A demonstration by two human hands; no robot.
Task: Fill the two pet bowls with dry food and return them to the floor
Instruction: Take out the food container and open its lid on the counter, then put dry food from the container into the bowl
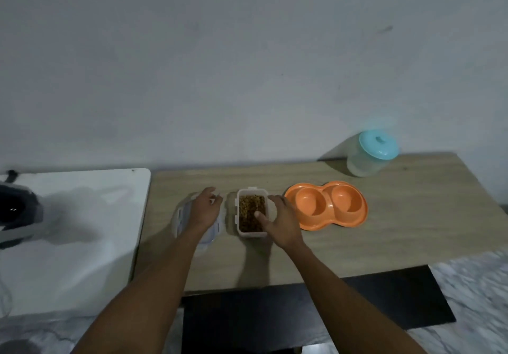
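An orange double pet bowl lies on the wooden table, both cups bare inside. Left of it stands an uncovered clear plastic container of brown dry food. My right hand wraps the container's right side, thumb over the rim above the food. The container's clear lid lies flat on the table further left. My left hand rests on that lid, fingers loosely curled; whether it grips the lid is unclear.
A clear jar with a light blue lid stands at the table's back right by the wall. A white surface adjoins on the left, with a dark grey device at its left edge. Marble floor shows beyond the front edge.
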